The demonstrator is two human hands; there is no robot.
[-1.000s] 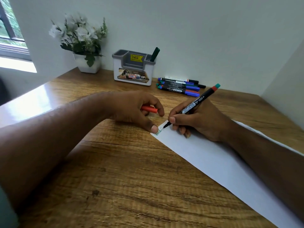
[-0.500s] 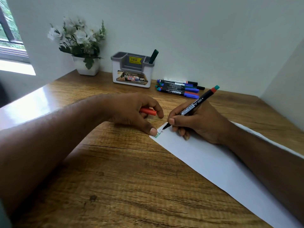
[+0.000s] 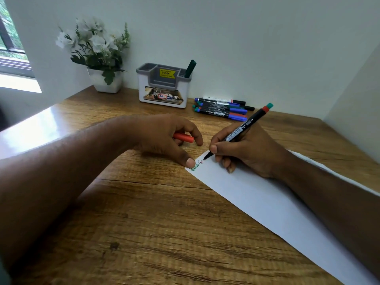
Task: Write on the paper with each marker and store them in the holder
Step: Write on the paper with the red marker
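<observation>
Right hand [image 3: 246,149] gripped red marker [image 3: 239,132], tip advanced rightward on paper [image 3: 267,202] since earlier; left hand [image 3: 164,136] pinned corner, clutching red cap [image 3: 183,138]; holder [image 3: 163,87] at twelve o'clock; writing unfinished.

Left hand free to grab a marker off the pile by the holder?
Probably not yet: the left hand holds the red cap and its thumb pins the paper. The path to the pile looks open.

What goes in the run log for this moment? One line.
right hand: writing, marker on paper | left hand: holds red cap, thumb pins paper | holder: one marker
</observation>
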